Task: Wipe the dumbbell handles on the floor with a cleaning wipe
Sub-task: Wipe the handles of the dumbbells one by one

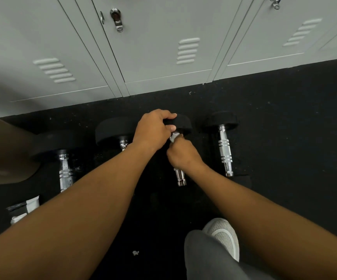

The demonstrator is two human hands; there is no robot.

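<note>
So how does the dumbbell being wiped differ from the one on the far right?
The dumbbell being wiped has the left hand gripping its head and the right hand holding a wipe on its handle. The far-right dumbbell lies untouched, handle fully exposed. Both have chrome handles and black heads.

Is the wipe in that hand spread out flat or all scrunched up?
Scrunched up. Only a small white wad of the wipe shows, bunched between the right hand fingers against the dumbbell handle.

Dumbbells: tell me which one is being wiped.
The third dumbbell from the left: left hand grips its head, right hand holds the wipe on its handle.
</note>
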